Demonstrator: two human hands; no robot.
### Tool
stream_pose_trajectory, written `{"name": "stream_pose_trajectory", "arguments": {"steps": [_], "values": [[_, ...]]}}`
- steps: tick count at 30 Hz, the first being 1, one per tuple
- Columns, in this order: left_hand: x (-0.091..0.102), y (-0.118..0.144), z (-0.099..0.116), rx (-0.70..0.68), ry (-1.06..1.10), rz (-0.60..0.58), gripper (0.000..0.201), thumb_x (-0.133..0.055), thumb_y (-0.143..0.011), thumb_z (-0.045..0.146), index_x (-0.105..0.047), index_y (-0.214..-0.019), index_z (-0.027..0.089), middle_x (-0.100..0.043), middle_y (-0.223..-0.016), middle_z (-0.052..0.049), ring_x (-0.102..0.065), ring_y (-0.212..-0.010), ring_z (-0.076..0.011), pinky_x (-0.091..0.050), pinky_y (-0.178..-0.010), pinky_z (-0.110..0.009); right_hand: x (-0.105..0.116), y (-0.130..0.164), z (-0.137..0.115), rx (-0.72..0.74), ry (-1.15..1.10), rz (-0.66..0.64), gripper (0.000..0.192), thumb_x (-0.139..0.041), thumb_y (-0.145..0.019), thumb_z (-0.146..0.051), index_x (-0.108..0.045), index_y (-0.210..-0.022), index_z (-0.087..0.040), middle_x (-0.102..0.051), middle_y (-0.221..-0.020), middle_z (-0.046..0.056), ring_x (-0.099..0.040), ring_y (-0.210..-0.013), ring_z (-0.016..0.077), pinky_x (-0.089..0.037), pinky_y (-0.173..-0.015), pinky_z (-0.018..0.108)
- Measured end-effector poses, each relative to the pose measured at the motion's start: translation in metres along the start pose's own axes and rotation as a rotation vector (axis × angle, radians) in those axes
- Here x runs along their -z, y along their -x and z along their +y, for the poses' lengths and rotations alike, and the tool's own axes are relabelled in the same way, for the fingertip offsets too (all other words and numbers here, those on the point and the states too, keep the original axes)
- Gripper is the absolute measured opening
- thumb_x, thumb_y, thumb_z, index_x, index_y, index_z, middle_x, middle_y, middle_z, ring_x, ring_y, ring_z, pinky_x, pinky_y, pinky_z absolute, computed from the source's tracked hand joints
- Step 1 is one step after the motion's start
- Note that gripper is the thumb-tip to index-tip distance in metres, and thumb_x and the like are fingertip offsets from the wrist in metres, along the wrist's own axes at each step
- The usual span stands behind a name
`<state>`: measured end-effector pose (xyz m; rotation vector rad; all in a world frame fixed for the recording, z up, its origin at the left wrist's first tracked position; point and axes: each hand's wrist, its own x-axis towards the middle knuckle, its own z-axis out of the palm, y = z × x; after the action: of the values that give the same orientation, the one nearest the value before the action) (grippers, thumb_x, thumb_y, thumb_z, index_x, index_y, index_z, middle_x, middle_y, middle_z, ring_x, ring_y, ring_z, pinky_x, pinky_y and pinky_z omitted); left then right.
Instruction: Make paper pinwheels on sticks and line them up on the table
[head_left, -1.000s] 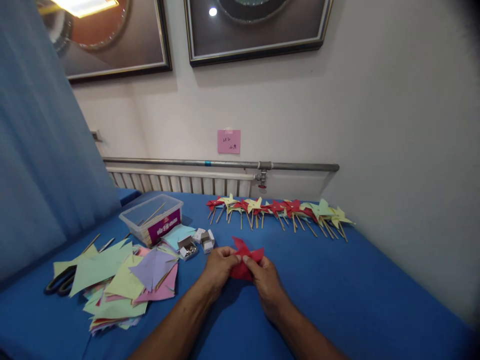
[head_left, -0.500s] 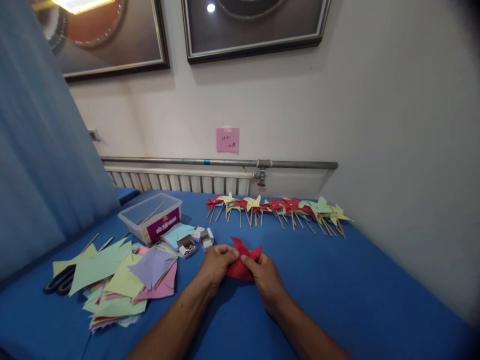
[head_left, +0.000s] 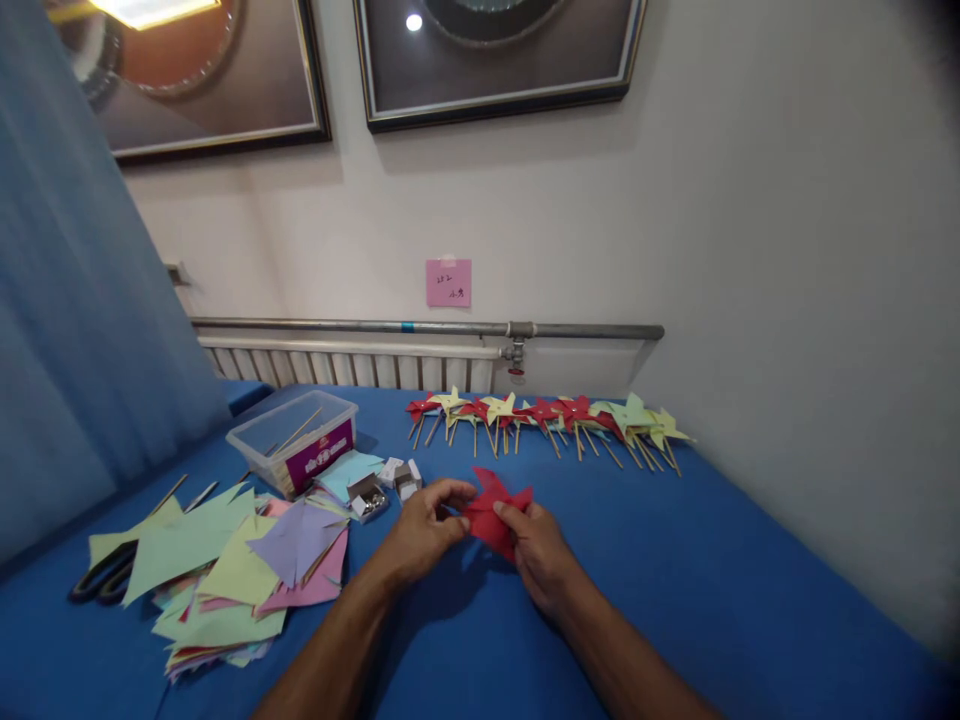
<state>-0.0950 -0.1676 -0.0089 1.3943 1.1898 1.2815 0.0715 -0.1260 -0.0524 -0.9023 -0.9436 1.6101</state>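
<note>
Red paper pinwheel (head_left: 490, 530) was btwn both hands, approx. mid-view, over the blue table cover (head_left: 712, 590). R hand (head_left: 541, 548) had the hold: thumb flat on top nr the pinwheel's centre, other fingers curled behind its R side, i.e. a closed pinch w/ paper in it. Contact underneath was hidden. Folded points stuck out past the grip, one up & away from the person, one to the R above the hand.

L hand (head_left: 435, 522) was at the pinwheel's L edge, thumb & index curved and parted w/ a gap; couldn't tell if the tips touched paper.

Nearest stuff past L hand: small open box (head_left: 406, 484), then another small box (head_left: 367, 485) w/ shiny metal bits (head_left: 373, 503). Behind those, clear plastic tub (head_left: 259, 452) w/ purple label, sticks inside. Further L, messy pile of coloured paper (head_left: 225, 625), purple sheet (head_left: 296, 540) on top; black-handled scissors (head_left: 105, 578) at the pile's far L, partly covered. Row of pinwheels on sticks (head_left: 544, 412) lay nr the wall, well apart from the held one.
</note>
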Motion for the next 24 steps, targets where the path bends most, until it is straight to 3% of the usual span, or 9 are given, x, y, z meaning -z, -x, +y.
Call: {"name": "stream_pose_trajectory", "arguments": {"steps": [2,4,9,11,17,21,24], "values": [[0.002,0.003,0.003,-0.102,-0.109,-0.113,0.043,-0.066,-0.064,0.009,-0.079,-0.103,0.021,-0.072,-0.121,-0.009,-0.065,-0.109,-0.0235,-0.048,-0.087,-0.029,0.001,0.001,-0.008,-0.03,-0.034,0.004,0.028,-0.084,-0.067,-0.037,-0.07,-0.081,-0.017,-0.076,-0.074,0.003,-0.066,-0.064,0.0169,-0.054,-0.064,0.029],[0.002,0.004,0.002,-0.162,-0.181,-0.147,0.045,-0.065,-0.065,0.005,-0.079,-0.103,0.023,-0.068,-0.132,-0.009,-0.062,-0.12,-0.0253,-0.047,-0.097,-0.032,0.002,0.001,-0.012,-0.052,-0.025,0.01,0.028,-0.085,-0.066,-0.037,-0.07,-0.08,-0.018,-0.075,-0.074,0.003,-0.065,-0.063,0.0162,-0.052,-0.06,0.028],[-0.004,0.003,-0.005,-0.213,-0.242,-0.06,0.02,-0.068,-0.076,0.012,-0.081,-0.088,0.023,-0.069,-0.125,-0.01,-0.064,-0.119,-0.0258,-0.046,-0.106,-0.038,0.007,-0.003,-0.003,-0.014,0.084,0.058,0.027,-0.082,-0.069,-0.039,-0.068,-0.078,-0.018,-0.069,-0.064,0.0,-0.058,-0.055,0.0135,-0.048,-0.054,0.026],[-0.005,0.002,-0.006,-0.228,-0.251,-0.042,0.019,-0.068,-0.078,0.013,-0.081,-0.088,0.023,-0.069,-0.126,-0.01,-0.063,-0.122,-0.0265,-0.045,-0.108,-0.039,0.007,-0.003,0.0,0.0,0.114,0.064,0.027,-0.082,-0.069,-0.039,-0.066,-0.075,-0.018,-0.067,-0.061,-0.001,-0.056,-0.052,0.0129,-0.047,-0.053,0.026],[-0.005,0.001,-0.005,-0.203,-0.244,-0.096,0.023,-0.068,-0.077,0.011,-0.083,-0.086,0.026,-0.067,-0.134,-0.008,-0.06,-0.127,-0.0265,-0.041,-0.115,-0.043,0.005,-0.002,0.002,-0.056,0.144,-0.013,0.031,-0.082,-0.07,-0.041,-0.064,-0.08,-0.019,-0.066,-0.063,-0.002,-0.058,-0.053,0.0137,-0.049,-0.053,0.027],[-0.005,0.004,0.0,-0.154,-0.209,-0.098,0.019,-0.07,-0.076,0.013,-0.083,-0.083,0.025,-0.067,-0.134,-0.008,-0.059,-0.13,-0.028,-0.04,-0.117,-0.044,0.004,-0.002,0.004,0.011,0.243,-0.002,0.033,-0.083,-0.069,-0.043,-0.062,-0.077,-0.019,-0.061,-0.056,-0.004,-0.055,-0.049,0.0119,-0.041,-0.048,0.023],[-0.003,0.005,0.002,-0.131,-0.21,-0.125,0.026,-0.068,-0.076,0.012,-0.084,-0.089,0.028,-0.061,-0.145,-0.006,-0.055,-0.137,-0.0282,-0.039,-0.119,-0.044,0.002,0.0,0.003,0.022,0.26,-0.024,0.031,-0.08,-0.073,-0.044,-0.063,-0.079,-0.019,-0.064,-0.059,-0.003,-0.056,-0.049,0.0128,-0.044,-0.047,0.024]]}}
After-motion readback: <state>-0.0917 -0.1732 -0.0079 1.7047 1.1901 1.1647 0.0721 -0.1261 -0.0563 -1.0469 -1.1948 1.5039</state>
